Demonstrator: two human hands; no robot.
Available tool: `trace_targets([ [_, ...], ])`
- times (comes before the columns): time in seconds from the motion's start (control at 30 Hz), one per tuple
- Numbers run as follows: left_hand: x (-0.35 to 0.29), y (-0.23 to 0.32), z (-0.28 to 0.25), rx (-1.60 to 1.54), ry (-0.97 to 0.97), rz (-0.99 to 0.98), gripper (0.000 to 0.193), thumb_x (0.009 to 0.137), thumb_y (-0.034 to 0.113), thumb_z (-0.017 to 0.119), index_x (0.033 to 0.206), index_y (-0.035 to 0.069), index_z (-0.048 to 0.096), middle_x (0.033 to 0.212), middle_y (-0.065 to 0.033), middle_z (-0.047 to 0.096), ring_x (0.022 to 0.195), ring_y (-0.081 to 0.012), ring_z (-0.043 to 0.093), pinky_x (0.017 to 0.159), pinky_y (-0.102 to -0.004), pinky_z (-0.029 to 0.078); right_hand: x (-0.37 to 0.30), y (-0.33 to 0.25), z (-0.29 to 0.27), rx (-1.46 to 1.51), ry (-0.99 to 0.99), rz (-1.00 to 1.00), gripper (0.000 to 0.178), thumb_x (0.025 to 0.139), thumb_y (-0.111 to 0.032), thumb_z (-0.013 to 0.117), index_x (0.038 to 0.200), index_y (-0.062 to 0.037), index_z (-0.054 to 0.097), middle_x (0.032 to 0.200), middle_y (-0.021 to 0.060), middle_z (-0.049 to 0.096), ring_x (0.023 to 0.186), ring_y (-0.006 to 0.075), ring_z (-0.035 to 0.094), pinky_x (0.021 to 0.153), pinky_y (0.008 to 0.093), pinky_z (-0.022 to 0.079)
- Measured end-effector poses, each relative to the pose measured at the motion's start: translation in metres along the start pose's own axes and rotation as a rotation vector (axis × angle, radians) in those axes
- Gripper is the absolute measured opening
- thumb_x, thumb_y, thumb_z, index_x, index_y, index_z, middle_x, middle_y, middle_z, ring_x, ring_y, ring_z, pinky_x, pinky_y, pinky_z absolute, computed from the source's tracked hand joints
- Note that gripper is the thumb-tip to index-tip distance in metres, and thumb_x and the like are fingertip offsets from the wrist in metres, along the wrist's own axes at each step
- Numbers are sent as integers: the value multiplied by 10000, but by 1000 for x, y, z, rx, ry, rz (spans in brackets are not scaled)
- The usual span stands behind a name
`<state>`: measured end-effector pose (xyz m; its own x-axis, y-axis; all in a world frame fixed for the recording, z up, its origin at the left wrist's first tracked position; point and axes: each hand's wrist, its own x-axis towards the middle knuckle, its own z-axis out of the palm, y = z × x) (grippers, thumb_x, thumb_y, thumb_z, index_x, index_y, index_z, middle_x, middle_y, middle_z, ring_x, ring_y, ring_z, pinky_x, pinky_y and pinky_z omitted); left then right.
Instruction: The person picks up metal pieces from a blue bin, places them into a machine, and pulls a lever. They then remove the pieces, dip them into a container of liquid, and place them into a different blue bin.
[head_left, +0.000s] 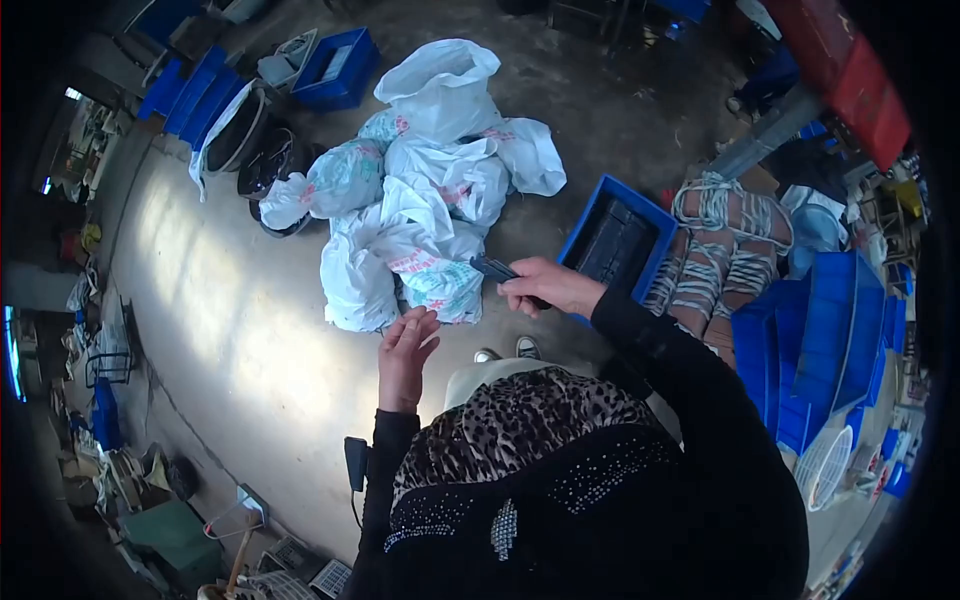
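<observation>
The dark tool (pixel 494 269), mid-frame, is gripped between the right hand's (pixel 553 287) thumb and fingers; a steady hold seems best. The left hand (pixel 404 346), lower centre, curls loosely; I cannot tell if it pinches anything. Above, soft crumpled white sacks (pixel 412 208); right of centre, a rectangular blue bin (pixel 650 214).

Two hands (pixel 403 345), one dark tool (pixel 490 267), six-plus sacks (pixel 440 108), two shoes (pixel 528 348).
</observation>
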<state>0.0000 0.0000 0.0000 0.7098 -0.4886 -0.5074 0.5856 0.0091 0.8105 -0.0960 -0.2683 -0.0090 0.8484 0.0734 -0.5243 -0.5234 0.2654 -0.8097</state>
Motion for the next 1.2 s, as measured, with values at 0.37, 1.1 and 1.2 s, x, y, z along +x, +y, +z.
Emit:
trace_targets([
  [0.37, 90, 45, -24, -22, 48, -57, 268, 932, 235, 586, 1132, 58, 598, 1045, -64, 658, 955, -167, 611, 843, -321, 466, -65, 44, -94, 330, 746, 21, 158, 892, -148, 618, 873, 4, 577, 754, 85, 638, 592, 142, 604, 499, 291, 496],
  [1.1, 425, 155, 217, 135, 27, 19, 276, 926, 259, 581, 1115, 57, 584, 1014, -60, 646, 916, -171, 610, 796, -326, 469, 95, -110, -421, 466, 832, 83, 143, 883, -133, 628, 826, -17, 570, 671, 74, 621, 487, 141, 561, 400, 276, 427],
  [1.2, 471, 180, 256, 124, 28, 116, 265, 920, 252, 580, 1113, 70, 588, 970, -50, 649, 863, -152, 612, 741, -300, 476, 82, -151, -474, 383, 827, 64, 122, 896, -148, 602, 848, -38, 580, 687, 33, 599, 494, 93, 516, 414, 256, 405],
])
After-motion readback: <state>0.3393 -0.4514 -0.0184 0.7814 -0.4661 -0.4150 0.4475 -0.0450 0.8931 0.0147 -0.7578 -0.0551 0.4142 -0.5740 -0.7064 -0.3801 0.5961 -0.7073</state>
